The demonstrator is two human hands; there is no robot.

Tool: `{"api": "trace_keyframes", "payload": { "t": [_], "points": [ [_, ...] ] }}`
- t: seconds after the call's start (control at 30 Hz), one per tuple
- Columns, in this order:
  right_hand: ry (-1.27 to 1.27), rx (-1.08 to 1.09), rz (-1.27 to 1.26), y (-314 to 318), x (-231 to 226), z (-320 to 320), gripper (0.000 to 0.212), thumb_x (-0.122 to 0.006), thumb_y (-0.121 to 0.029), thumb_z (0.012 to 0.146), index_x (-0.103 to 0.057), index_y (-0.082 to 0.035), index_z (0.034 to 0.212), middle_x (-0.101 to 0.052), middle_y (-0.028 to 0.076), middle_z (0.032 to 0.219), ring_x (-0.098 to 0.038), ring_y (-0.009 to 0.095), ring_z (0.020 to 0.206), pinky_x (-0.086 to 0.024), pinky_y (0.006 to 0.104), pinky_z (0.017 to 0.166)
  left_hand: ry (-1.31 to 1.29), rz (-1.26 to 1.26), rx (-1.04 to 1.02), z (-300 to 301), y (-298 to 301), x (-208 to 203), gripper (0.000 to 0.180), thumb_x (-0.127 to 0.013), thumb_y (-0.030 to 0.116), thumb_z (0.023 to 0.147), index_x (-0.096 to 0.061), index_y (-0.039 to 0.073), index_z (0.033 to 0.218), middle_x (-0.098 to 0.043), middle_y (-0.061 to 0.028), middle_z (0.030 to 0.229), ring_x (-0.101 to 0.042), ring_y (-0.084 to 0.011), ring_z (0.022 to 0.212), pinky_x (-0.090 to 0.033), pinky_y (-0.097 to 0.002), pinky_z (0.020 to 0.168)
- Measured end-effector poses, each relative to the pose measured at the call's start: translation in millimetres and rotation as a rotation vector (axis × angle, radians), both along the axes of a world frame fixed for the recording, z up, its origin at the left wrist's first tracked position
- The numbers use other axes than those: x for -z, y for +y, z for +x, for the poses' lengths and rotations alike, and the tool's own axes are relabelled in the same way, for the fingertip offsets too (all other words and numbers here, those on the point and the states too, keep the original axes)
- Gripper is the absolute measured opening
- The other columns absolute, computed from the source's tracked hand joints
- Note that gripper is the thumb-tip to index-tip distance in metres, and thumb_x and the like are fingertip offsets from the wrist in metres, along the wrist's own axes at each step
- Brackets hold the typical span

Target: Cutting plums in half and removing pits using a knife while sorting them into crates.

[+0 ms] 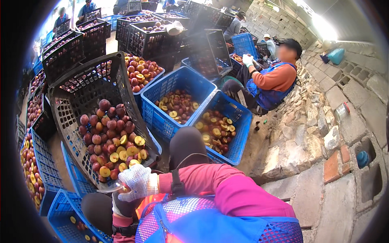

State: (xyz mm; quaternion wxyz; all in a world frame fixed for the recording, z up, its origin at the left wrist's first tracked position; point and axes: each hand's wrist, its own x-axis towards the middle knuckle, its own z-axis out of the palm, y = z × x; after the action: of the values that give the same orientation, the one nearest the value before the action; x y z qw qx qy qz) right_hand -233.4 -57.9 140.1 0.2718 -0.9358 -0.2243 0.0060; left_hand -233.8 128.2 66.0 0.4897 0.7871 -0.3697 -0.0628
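Two gloved hands, right hand (pixel 139 182) closed on fruit (pixel 125 188)

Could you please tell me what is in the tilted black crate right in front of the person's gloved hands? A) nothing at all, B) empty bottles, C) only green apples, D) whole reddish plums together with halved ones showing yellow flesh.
D: the tilted black crate holds whole reddish plums above a cluster of yellow-fleshed halves, just beyond the white-gloved right hand.

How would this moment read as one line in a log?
right hand: gloved, at fruit beside small knife | left hand: mostly hidden | tilted black crate: whole and halved plums
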Motion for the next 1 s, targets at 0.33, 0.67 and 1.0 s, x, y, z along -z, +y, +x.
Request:
{"api": "trace_keyframes", "payload": {
  "t": [0.33, 0.67, 1.0],
  "points": [
    [-0.079, -0.182, 0.155, -4.8, -7.9, 17.7, 0.047, -0.089, -0.053, 0.081, -0.071, -0.012, 0.096, -0.073, 0.013, 0.086, -0.073, 0.038, 0.079, -0.058, 0.0517, 0.072, 0.590, -0.357, -0.048, -6.3, 21.6, 31.5, 0.049, -0.076, 0.018, 0.098, -0.064, 0.005, 0.144, -0.072, -0.0130, 0.130, -0.072, -0.0290, 0.116, -0.059, -0.0425, 0.097],
    [-0.099, -0.343, -0.036, 20.6, -24.2, -11.1, 0.042, -0.090, -0.050, 0.080, -0.077, -0.015, 0.097, -0.073, 0.014, 0.086, -0.075, 0.033, 0.075, -0.059, 0.0472, 0.069, 0.653, -0.677, -0.117, -7.4, 42.1, 84.7, 0.037, -0.063, 0.034, 0.111, -0.065, 0.005, 0.134, -0.073, -0.0097, 0.120, -0.070, -0.0262, 0.114, -0.055, -0.0391, 0.101],
    [0.899, 0.234, 1.069, -43.9, 49.6, 3.2, 0.041, -0.059, -0.052, 0.114, -0.069, -0.013, 0.106, -0.063, 0.002, 0.077, -0.052, 0.012, 0.051, -0.040, 0.0281, 0.046, 1.340, -1.091, -0.195, -23.2, 36.9, 26.5, 0.046, -0.039, 0.053, 0.116, -0.064, 0.015, 0.122, -0.055, 0.0004, 0.076, -0.044, -0.0127, 0.054, -0.040, -0.0332, 0.055]
  ]
}}
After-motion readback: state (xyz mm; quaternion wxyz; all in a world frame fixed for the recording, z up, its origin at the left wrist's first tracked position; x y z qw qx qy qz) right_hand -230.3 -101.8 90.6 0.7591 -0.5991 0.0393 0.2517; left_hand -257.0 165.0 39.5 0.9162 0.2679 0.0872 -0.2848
